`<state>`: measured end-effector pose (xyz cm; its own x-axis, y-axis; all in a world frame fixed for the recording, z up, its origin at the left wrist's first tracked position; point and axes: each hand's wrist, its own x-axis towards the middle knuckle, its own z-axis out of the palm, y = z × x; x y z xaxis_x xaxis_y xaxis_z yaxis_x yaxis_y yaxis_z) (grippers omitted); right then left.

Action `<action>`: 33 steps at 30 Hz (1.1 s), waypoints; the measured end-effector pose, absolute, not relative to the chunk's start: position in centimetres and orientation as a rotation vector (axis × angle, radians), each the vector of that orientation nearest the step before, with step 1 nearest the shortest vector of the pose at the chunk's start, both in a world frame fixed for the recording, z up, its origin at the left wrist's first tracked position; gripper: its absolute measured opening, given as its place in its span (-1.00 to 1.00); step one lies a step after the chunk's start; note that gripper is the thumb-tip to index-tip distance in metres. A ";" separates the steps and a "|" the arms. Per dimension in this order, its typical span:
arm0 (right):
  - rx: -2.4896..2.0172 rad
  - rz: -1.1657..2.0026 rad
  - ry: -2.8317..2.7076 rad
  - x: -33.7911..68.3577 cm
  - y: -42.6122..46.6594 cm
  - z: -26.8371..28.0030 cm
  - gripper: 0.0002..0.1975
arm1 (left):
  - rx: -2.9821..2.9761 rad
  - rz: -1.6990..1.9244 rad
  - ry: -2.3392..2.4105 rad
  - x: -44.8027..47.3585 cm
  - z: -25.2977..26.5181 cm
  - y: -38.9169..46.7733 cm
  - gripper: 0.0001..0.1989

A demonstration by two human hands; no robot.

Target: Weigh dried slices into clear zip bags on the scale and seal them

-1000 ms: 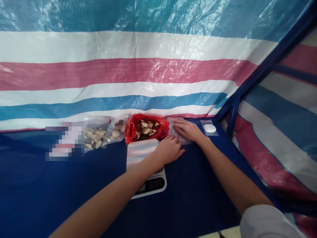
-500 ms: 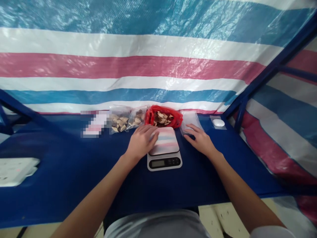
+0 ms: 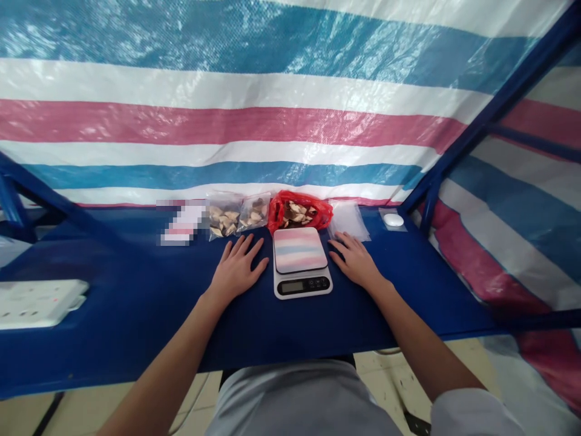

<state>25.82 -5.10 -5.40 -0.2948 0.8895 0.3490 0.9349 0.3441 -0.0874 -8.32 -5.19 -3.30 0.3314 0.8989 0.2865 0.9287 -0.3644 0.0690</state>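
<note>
A kitchen scale [image 3: 300, 249] with a shiny, reflecting plate stands between my hands on the blue table [image 3: 136, 309]. To its left, my left hand [image 3: 236, 266] lies flat with fingers spread, holding nothing. On the other side, my right hand [image 3: 354, 257] is open too, its fingertips at the near edge of some clear plastic bags [image 3: 351, 219]. Behind the scale sits a red plastic bag [image 3: 324, 213], its mouth open on pale and brown dried pieces [image 3: 298, 212]. Left of it lie two clear zip bags, a larger one [image 3: 223, 221] and a smaller one [image 3: 254, 212], with similar pieces inside.
A white power strip [image 3: 40, 303] is at the left. A small white oval object [image 3: 393, 220] on clear plastic lies at the far right. Blue frame bars [image 3: 436, 175] and a striped tarp [image 3: 227, 124] enclose the table. A blurred-out item [image 3: 184, 224] lies back left.
My left hand has moved left, off the scale, and now rests on the table. My right hand has shifted slightly, staying beside the clear bags. The camera view has shifted a little.
</note>
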 end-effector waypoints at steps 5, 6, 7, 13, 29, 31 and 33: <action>-1.650 -0.141 -2.285 25.6 -5.2 -5.3 -0.57 | -2.443 -0.328 -1.767 -8.1 -3.1 -5.1 -0.42; -1.655 -0.132 -2.285 25.6 -5.2 -5.2 -0.57 | -2.438 -0.311 -1.778 -8.1 -3.1 -5.1 -0.42; -1.660 -0.124 -2.285 25.6 -5.2 -5.2 -0.57 | -2.435 -0.297 -1.788 -8.1 -3.1 -5.0 -0.42; -1.666 -0.103 -2.288 25.5 -5.3 -4.8 -0.55 | -2.435 -0.266 -1.823 -8.0 -2.9 -4.9 -0.41; -1.674 -0.119 -2.289 25.4 -5.5 -4.6 -0.55 | -2.442 -0.314 -1.826 -7.9 -3.1 -4.9 -0.42; -1.667 -0.118 -2.280 25.4 -5.5 -4.7 -0.56 | -2.449 -0.375 -1.821 -8.0 -3.2 -4.8 -0.43; -1.656 -0.117 -2.279 25.4 -5.4 -4.7 -0.57 | -2.446 -0.466 -1.811 -8.1 -3.3 -4.8 -0.44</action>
